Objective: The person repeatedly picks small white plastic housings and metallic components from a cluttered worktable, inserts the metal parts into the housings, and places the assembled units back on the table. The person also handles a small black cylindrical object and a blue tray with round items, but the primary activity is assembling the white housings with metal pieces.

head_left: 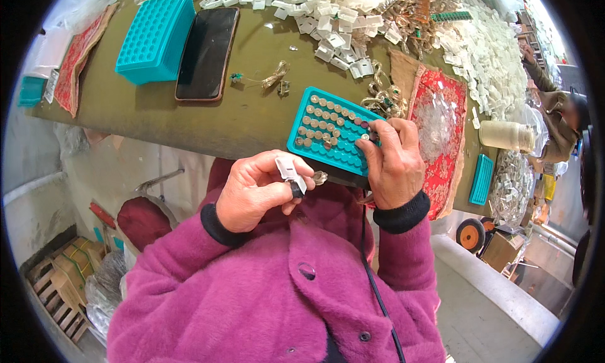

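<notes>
My left hand (255, 190) is closed around a small white plastic clip (291, 172) with a dark ring-like piece at its lower end, held just in front of my chest. My right hand (396, 164) rests on the near right corner of a teal tray (324, 145) dotted with holes, several filled with small round metal pieces. Its fingertips pinch at one piece near the tray's right edge. The tray lies at the near edge of the olive-green table (252, 111).
A second teal tray (156, 36) and a black phone (207, 53) lie at the left. Heaps of white plastic clips (328, 16) cover the far side, with metal parts and a red patterned cloth (441, 123) at right. A jar (504, 136) stands there; another person (558, 120) sits at far right.
</notes>
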Action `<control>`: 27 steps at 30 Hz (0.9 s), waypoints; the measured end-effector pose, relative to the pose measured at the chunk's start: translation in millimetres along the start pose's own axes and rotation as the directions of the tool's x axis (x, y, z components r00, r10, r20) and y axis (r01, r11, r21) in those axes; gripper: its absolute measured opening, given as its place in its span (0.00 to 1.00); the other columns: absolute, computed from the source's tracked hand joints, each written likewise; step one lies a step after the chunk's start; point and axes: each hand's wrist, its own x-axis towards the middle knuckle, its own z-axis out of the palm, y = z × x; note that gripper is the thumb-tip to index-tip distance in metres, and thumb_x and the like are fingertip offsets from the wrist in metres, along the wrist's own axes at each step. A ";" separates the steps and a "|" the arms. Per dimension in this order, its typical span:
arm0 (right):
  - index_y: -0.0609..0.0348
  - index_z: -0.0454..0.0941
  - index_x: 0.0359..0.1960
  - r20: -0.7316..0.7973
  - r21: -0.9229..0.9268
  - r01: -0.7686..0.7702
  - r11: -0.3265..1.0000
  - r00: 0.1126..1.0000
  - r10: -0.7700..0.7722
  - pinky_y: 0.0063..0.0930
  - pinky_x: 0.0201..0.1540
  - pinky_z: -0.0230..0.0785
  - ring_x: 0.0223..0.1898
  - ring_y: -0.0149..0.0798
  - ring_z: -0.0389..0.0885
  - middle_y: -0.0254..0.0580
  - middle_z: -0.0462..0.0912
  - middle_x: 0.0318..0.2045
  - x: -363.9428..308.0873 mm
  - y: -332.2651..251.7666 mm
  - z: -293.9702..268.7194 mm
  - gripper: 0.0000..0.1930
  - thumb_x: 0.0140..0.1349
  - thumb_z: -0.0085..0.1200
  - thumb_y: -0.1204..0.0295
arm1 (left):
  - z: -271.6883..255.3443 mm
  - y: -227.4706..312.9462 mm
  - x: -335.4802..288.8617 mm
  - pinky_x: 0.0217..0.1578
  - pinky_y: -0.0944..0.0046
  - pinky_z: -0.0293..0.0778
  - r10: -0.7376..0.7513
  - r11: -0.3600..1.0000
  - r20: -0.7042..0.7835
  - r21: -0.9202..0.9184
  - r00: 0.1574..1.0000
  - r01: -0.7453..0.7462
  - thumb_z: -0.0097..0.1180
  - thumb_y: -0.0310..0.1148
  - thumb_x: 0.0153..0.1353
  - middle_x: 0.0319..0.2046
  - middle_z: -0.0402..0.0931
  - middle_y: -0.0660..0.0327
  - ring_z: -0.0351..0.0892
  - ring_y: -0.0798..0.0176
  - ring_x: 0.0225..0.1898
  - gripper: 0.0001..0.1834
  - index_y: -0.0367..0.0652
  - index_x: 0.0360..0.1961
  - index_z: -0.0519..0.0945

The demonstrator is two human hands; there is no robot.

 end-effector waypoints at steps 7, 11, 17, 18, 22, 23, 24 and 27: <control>0.61 0.82 0.47 0.012 0.044 0.031 0.999 0.999 -0.032 0.41 0.40 0.78 0.39 0.50 0.84 0.48 0.81 0.40 -4.4 -0.5 4.2 0.11 0.63 0.65 0.80 | -7.3 3.5 9.9 0.28 0.66 0.74 -0.029 0.997 0.090 0.068 0.996 0.023 0.47 0.11 0.55 0.41 0.85 0.51 0.75 0.67 0.27 0.18 0.36 0.42 0.83; 0.60 0.81 0.45 -0.045 0.005 0.116 0.993 0.992 -0.115 0.41 0.39 0.78 0.39 0.50 0.84 0.47 0.81 0.39 -0.6 -1.5 5.9 0.11 0.61 0.66 0.81 | -7.6 2.3 9.7 0.32 0.64 0.82 -0.086 0.995 0.080 -0.043 0.993 0.090 0.58 0.17 0.66 0.46 0.85 0.50 0.83 0.64 0.36 0.15 0.33 0.53 0.82; 0.63 0.80 0.44 -0.101 0.278 0.147 0.949 0.987 -0.123 0.40 0.40 0.78 0.39 0.50 0.83 0.48 0.81 0.38 -5.1 -23.4 -4.2 0.12 0.59 0.67 0.83 | -1.8 -4.2 5.0 0.45 0.60 0.89 -0.088 0.992 0.072 -0.088 0.993 0.095 0.63 0.22 0.70 0.52 0.84 0.51 0.88 0.61 0.45 0.23 0.32 0.65 0.77; 0.64 0.80 0.44 -0.089 0.338 0.146 0.930 0.988 -0.123 0.40 0.41 0.78 0.39 0.50 0.83 0.48 0.81 0.38 -8.1 -28.7 -6.3 0.13 0.59 0.67 0.83 | -0.4 -5.1 4.6 0.44 0.61 0.89 -0.092 0.992 0.062 -0.083 0.994 0.097 0.63 0.21 0.70 0.51 0.85 0.51 0.88 0.62 0.44 0.22 0.32 0.64 0.77; 0.66 0.80 0.45 -0.027 0.473 0.168 0.865 0.984 -0.176 0.39 0.41 0.78 0.39 0.50 0.83 0.50 0.82 0.39 -22.7 -45.9 -10.7 0.14 0.58 0.68 0.83 | 5.7 -6.6 2.2 0.47 0.61 0.90 -0.067 0.997 0.061 -0.020 0.996 0.068 0.59 0.18 0.71 0.50 0.84 0.56 0.86 0.63 0.48 0.19 0.30 0.62 0.78; 0.65 0.81 0.46 -0.015 0.496 0.165 0.853 0.983 -0.181 0.39 0.40 0.79 0.39 0.49 0.84 0.50 0.82 0.39 -25.0 -47.9 -8.9 0.15 0.57 0.69 0.84 | 8.1 -7.3 1.5 0.47 0.61 0.90 -0.055 0.998 0.066 -0.001 0.996 0.056 0.60 0.18 0.71 0.50 0.84 0.55 0.87 0.63 0.48 0.18 0.30 0.61 0.78; 0.65 0.81 0.46 -0.022 0.508 0.168 0.845 0.983 -0.182 0.39 0.40 0.79 0.39 0.49 0.84 0.50 0.82 0.39 -26.7 -48.4 -8.0 0.16 0.57 0.69 0.84 | 10.5 -7.8 0.7 0.47 0.61 0.90 -0.033 0.999 0.096 -0.013 0.995 0.035 0.60 0.18 0.71 0.49 0.84 0.55 0.87 0.63 0.47 0.18 0.30 0.60 0.78; 0.65 0.81 0.47 -0.020 0.558 0.141 0.818 0.988 -0.156 0.38 0.40 0.79 0.38 0.48 0.84 0.50 0.82 0.39 -31.2 -46.7 -7.4 0.17 0.56 0.69 0.85 | 15.4 -8.9 -0.4 0.47 0.61 0.89 -0.054 0.996 0.065 0.077 0.996 0.049 0.60 0.17 0.70 0.48 0.85 0.55 0.87 0.63 0.46 0.17 0.29 0.59 0.79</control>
